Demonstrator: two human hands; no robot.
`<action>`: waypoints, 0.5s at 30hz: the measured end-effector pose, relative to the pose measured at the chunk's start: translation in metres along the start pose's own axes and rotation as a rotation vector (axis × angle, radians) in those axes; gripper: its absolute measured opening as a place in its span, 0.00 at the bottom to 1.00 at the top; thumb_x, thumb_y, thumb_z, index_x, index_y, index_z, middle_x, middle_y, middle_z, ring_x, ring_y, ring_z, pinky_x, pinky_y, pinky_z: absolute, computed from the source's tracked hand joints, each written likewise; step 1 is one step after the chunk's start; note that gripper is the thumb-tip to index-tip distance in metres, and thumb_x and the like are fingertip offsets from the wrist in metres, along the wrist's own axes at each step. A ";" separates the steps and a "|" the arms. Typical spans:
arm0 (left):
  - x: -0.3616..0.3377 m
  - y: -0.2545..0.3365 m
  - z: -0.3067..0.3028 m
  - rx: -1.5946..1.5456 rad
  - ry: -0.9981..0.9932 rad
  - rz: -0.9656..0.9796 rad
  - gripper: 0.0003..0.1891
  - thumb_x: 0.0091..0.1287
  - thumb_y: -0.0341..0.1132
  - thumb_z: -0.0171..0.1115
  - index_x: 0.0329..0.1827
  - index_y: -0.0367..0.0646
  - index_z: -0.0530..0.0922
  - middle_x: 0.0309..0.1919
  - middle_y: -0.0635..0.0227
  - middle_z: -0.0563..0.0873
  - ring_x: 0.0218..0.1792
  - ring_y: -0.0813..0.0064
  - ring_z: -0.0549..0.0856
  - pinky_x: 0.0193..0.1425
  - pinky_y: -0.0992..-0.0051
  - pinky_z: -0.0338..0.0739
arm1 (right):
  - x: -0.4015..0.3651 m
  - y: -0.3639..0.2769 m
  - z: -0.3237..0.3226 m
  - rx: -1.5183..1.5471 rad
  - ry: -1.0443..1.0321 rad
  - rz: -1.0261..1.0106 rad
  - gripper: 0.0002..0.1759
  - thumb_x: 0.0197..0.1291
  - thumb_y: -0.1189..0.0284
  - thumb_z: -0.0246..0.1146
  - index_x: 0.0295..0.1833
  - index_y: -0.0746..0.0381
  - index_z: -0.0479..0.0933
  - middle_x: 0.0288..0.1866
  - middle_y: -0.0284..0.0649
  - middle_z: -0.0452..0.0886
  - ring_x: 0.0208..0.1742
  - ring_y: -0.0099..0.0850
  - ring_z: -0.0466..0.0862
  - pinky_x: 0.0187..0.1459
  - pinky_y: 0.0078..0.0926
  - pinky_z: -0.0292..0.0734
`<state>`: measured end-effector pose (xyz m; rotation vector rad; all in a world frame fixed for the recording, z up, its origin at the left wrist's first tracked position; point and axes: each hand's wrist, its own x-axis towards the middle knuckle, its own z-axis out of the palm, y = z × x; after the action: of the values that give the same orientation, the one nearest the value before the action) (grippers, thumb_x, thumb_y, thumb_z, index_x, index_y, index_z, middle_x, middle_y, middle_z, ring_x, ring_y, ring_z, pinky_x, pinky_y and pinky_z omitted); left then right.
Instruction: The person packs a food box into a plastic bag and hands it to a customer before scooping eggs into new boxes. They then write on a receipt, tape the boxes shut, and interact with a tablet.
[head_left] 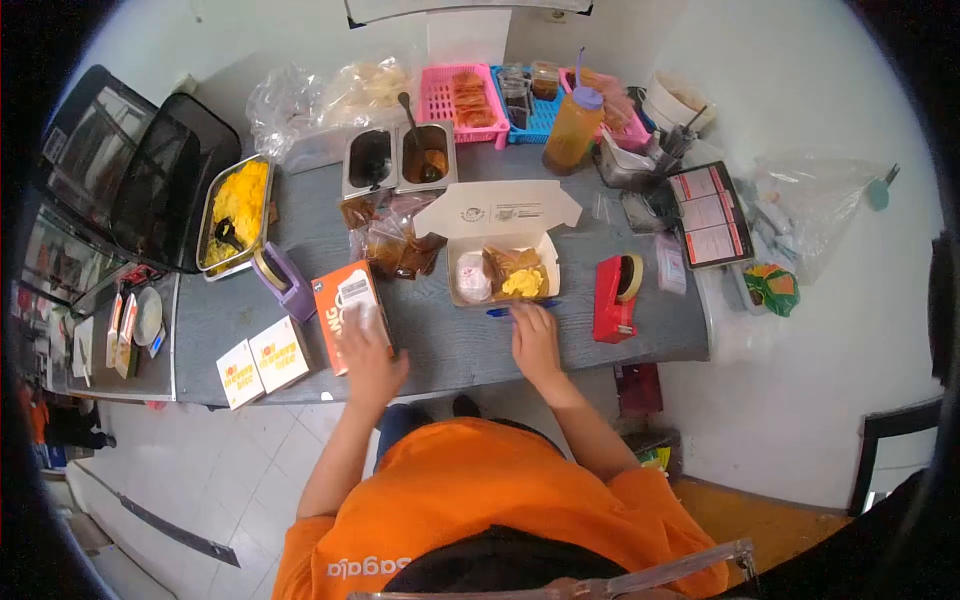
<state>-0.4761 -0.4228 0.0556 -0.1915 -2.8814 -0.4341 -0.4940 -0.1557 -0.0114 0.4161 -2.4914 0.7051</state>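
Packing station, and the open meal box (503,272) sits mid-table with its lid flipped back, with yellow egg and a white portion inside. It looks filled but not yet shut, so by my reading the work stands between filling and closing.

The left hand (370,345) is down at the box's 8 o'clock. It lies palm-down with fingers stretched over the lower corner of the orange carton (345,297), pressing rather than gripping. The right hand (537,340) is at the box's 6 o'clock, flat and uncurled, its fingertips touching the blue pen (520,311) that lies just beside the front wall of the box (nothing is closed around the pen).

Both forearms reach straight out from the orange shirt with elbows tucked and wrists low over the grey table (450,345).

The next move calls for the right-hand fingers to pinch that thin pen off a flat surface without nudging the box. The red tape dispenser (613,298) is at the box's 3 o'clock, the purple one (284,281) at 9, and the tray of yellow rice (237,208) at 10.
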 end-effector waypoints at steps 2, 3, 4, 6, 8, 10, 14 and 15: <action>0.009 0.027 0.010 -0.106 -0.051 0.221 0.35 0.52 0.38 0.64 0.64 0.39 0.62 0.64 0.53 0.62 0.64 0.55 0.62 0.66 0.51 0.54 | -0.005 0.006 -0.008 -0.144 0.040 0.006 0.12 0.54 0.72 0.59 0.44 0.63 0.75 0.41 0.43 0.73 0.43 0.41 0.74 0.44 0.38 0.70; 0.016 0.041 0.020 -0.075 -0.069 0.327 0.34 0.53 0.35 0.63 0.64 0.40 0.62 0.65 0.55 0.62 0.63 0.56 0.65 0.63 0.55 0.59 | -0.011 0.008 -0.014 -0.195 -0.063 0.037 0.12 0.54 0.71 0.59 0.44 0.63 0.74 0.43 0.43 0.73 0.44 0.42 0.74 0.45 0.38 0.70; 0.025 0.055 0.026 -0.146 -0.100 0.351 0.30 0.54 0.32 0.61 0.62 0.42 0.64 0.62 0.57 0.65 0.59 0.55 0.67 0.62 0.56 0.62 | -0.017 0.011 -0.020 -0.246 -0.165 0.069 0.13 0.55 0.70 0.59 0.45 0.64 0.73 0.44 0.44 0.73 0.45 0.42 0.74 0.45 0.38 0.71; 0.037 0.065 0.043 -0.215 -0.127 0.380 0.26 0.55 0.30 0.60 0.59 0.44 0.67 0.59 0.58 0.68 0.55 0.55 0.70 0.60 0.57 0.64 | -0.036 0.023 -0.026 -0.246 -0.241 0.227 0.14 0.56 0.69 0.58 0.46 0.64 0.73 0.45 0.45 0.73 0.47 0.43 0.74 0.46 0.39 0.71; 0.046 0.063 0.072 -0.293 -0.180 0.377 0.17 0.54 0.26 0.57 0.49 0.42 0.73 0.49 0.61 0.74 0.47 0.56 0.73 0.52 0.61 0.69 | -0.038 0.035 -0.027 -0.246 -0.314 0.378 0.15 0.56 0.68 0.58 0.47 0.65 0.72 0.46 0.46 0.72 0.49 0.44 0.73 0.48 0.39 0.71; 0.045 0.053 0.089 -0.306 -0.160 0.397 0.14 0.54 0.26 0.57 0.45 0.41 0.73 0.45 0.61 0.75 0.46 0.57 0.73 0.50 0.62 0.70 | -0.027 0.040 -0.032 -0.242 -0.357 0.644 0.21 0.57 0.68 0.57 0.55 0.66 0.69 0.48 0.49 0.72 0.52 0.47 0.72 0.51 0.41 0.70; 0.019 0.035 0.077 -0.375 -0.195 0.468 0.09 0.52 0.24 0.55 0.37 0.39 0.74 0.41 0.60 0.75 0.42 0.56 0.74 0.46 0.63 0.71 | 0.014 0.073 -0.005 -0.309 -0.034 0.617 0.27 0.56 0.73 0.56 0.62 0.66 0.63 0.56 0.53 0.69 0.55 0.49 0.70 0.58 0.42 0.65; 0.012 0.032 0.070 -0.371 -0.199 0.467 0.09 0.52 0.24 0.55 0.37 0.39 0.74 0.41 0.60 0.75 0.42 0.56 0.74 0.46 0.63 0.71 | 0.030 0.072 -0.005 -0.317 0.021 0.587 0.29 0.55 0.75 0.56 0.64 0.66 0.61 0.59 0.55 0.68 0.57 0.50 0.70 0.60 0.42 0.63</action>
<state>-0.4965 -0.3702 0.0017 -0.9921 -2.7769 -0.8868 -0.5463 -0.0989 -0.0199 -0.4530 -2.6529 0.4984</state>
